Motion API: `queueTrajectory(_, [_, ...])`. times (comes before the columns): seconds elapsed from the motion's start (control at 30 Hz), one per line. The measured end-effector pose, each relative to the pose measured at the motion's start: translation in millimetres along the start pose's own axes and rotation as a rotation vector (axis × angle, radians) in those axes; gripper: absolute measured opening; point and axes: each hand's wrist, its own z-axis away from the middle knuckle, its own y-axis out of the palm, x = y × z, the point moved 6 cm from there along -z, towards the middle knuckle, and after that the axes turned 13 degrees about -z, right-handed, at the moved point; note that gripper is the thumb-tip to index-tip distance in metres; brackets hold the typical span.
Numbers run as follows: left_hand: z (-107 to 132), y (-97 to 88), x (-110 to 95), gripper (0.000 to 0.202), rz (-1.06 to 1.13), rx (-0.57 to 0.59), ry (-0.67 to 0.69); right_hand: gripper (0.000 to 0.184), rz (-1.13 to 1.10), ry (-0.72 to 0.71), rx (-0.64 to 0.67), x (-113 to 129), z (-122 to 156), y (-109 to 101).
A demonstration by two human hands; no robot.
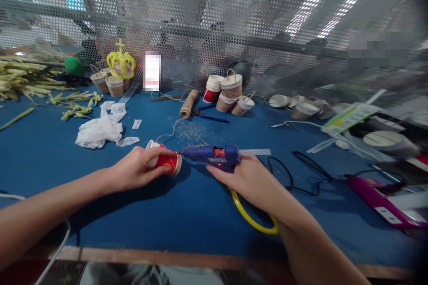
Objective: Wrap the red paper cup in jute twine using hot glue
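My left hand is closed around a small red and white paper cup, tipped on its side. Twine runs from the cup back to a twine spool on the blue table. In my right hand is a blue hot glue gun, its small red light lit. A clear glue stick pokes out of its rear. The gun's nozzle points left, at or very near the cup's bottom end; whether they touch I cannot tell.
Pliers lie behind the glue gun. Twine-wrapped cups stand against the perforated metal screen. Crumpled white paper sits left, a purple power strip right. A yellow loop lies below my right hand.
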Motion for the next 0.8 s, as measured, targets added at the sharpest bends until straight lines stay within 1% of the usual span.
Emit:
queueTrajectory(0.27, [-2.1,-2.4,-0.2,0.03,0.037,-0.039,0.015,0.021,0.04,0.016,0.017,-0.3,1.5,0.2])
queueTrajectory(0.4, [-2.4,-2.0,-0.3,0.031,0.042,-0.034,0.01,0.02,0.031,0.01,-0.003,2.2,1.5,-0.9])
queueTrajectory(0.67, [-3.7,-1.6,6.2,0.032,0.119,-0.027,-0.054,0.023,0.05,0.028,0.028,1.9,7.4,0.1])
queueTrajectory(0.8, [-4.3,-0.8,9.2,0.032,0.134,-0.034,-0.075,0.019,0.06,-0.022,0.024,1.1,10.8,2.1])
